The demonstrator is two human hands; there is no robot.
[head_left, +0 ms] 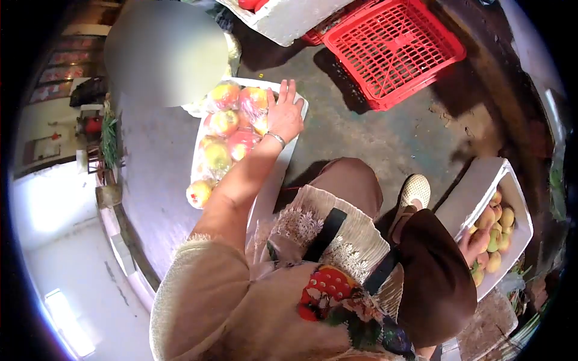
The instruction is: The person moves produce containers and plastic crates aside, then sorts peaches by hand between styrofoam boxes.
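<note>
My left hand [285,117] lies over the right rim of a white foam box [297,129], with its fingers spread and beside the fruit. Inside that box are several red-and-yellow round fruits [224,123], many in clear plastic wrap. At the right, my right hand [475,243] reaches over the near edge of a second white foam box [475,186] and touches the loose fruit there. Several yellow-green and reddish fruits [494,240] lie in this box. The fingertips of my right hand are hard to make out among them.
A red plastic crate [400,48] rests on the floor at the upper right. Another white box [289,21] with red items stands at the top. A blurred round area covers the upper left. Green leafy stalks [109,135] are at the left.
</note>
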